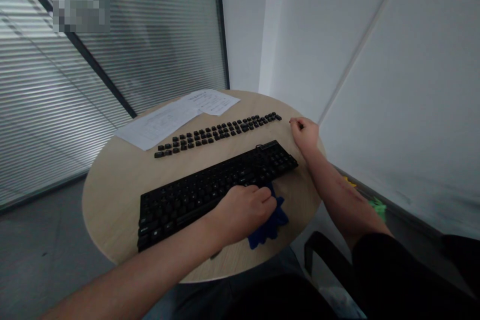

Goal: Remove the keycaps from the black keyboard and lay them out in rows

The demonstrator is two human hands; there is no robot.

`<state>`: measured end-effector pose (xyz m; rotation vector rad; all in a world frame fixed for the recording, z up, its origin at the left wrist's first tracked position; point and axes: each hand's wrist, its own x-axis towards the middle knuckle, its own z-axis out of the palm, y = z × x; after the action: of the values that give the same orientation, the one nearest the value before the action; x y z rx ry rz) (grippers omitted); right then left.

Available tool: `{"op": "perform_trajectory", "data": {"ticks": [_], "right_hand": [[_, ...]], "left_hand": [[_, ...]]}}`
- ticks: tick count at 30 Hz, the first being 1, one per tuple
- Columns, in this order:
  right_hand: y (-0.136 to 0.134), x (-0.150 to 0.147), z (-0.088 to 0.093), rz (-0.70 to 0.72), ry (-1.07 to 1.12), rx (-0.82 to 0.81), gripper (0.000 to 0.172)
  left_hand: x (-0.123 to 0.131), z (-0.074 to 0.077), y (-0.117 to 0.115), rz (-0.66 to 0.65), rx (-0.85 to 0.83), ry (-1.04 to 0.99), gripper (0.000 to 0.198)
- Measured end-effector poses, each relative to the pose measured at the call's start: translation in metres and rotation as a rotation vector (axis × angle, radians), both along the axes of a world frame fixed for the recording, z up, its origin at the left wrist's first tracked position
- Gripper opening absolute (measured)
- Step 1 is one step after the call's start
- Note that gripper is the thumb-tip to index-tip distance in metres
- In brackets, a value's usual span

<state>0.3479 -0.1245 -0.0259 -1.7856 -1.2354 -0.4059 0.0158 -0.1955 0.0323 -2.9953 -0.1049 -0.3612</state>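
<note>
A black keyboard (210,185) lies at a slant across the round table, with a cable on its far right part. My left hand (245,212) is closed over a blue cloth (277,217) with a ragged edge, by the keyboard's near side; the fingertips are partly hidden. Beyond the keyboard, several loose black keycaps (204,135) are laid out in slanting rows. My right hand (305,134) is closed at the table's right side, just past the right end of those rows. A small dark spot shows between its fingers, too small to name.
White printed papers (161,120) lie on the far left of the wooden table (112,200). A glass partition with blinds (168,35) stands at the left, a white wall (375,60) at the right. A black chair armrest (330,255) and a green item (378,207) are below.
</note>
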Motion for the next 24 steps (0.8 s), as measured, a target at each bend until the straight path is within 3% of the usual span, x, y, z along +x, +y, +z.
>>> {"op": "perform_trajectory", "data": {"ticks": [3,6,11,15,20,24], "right_hand": [[-0.001,-0.001,0.002,-0.001,0.006,-0.017,0.035],[-0.002,-0.004,0.004,0.017,0.011,-0.025,0.036],[-0.002,-0.009,0.005,0.063,0.011,0.003,0.035],[0.000,-0.012,0.003,0.104,0.015,0.050,0.035],[0.000,-0.015,0.002,0.140,0.036,0.130,0.035],[-0.003,-0.019,0.006,0.182,0.042,0.200,0.037]], "left_hand": [[0.021,-0.007,-0.004,-0.002,-0.025,0.055,0.009],[0.029,-0.017,-0.012,-0.085,-0.092,0.076,0.010],[0.021,-0.035,-0.024,-0.090,-0.237,0.135,0.054],[0.024,-0.043,-0.022,-0.078,-0.229,0.153,0.062],[0.045,-0.040,-0.017,-0.105,-0.232,0.116,0.060],[0.044,-0.021,-0.016,-0.122,-0.193,0.034,0.056]]}}
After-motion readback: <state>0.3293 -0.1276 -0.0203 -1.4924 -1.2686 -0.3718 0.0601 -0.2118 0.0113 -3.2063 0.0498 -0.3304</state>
